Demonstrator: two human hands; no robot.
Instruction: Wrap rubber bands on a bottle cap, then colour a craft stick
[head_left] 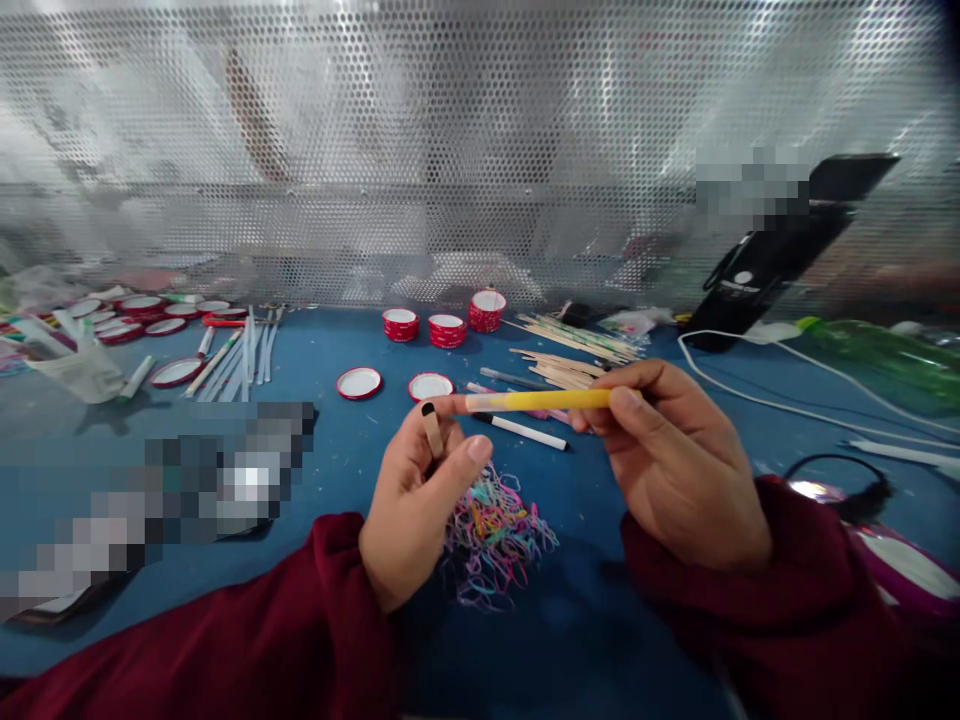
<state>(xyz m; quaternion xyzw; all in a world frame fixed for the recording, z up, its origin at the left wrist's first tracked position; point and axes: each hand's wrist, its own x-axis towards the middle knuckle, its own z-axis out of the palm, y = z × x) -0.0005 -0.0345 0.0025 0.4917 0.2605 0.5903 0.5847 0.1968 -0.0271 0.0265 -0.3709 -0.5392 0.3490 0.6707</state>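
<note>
My right hand point(675, 460) pinches a yellow pen point(555, 400) near its right end and holds it level above the table. The pen's pale, translucent end points left and meets the index finger of my left hand point(420, 490). Curled fingers of that hand also hold a short tan stick with a black tip point(433, 432); its lower part is hidden in the palm. Below and between my hands lies a heap of small colourful rubber bands point(501, 540). A white marker with a black cap point(529, 433) rests on the table just behind the yellow pen.
Red-rimmed round tins point(447, 331) and lids point(359, 383) stand behind my hands. Thin wooden sticks point(555, 368) lie at the back right, near a white cable point(720, 385) and a green bottle point(877, 360). Translucent sticks point(236, 365) and a cup of pens point(79, 372) are left.
</note>
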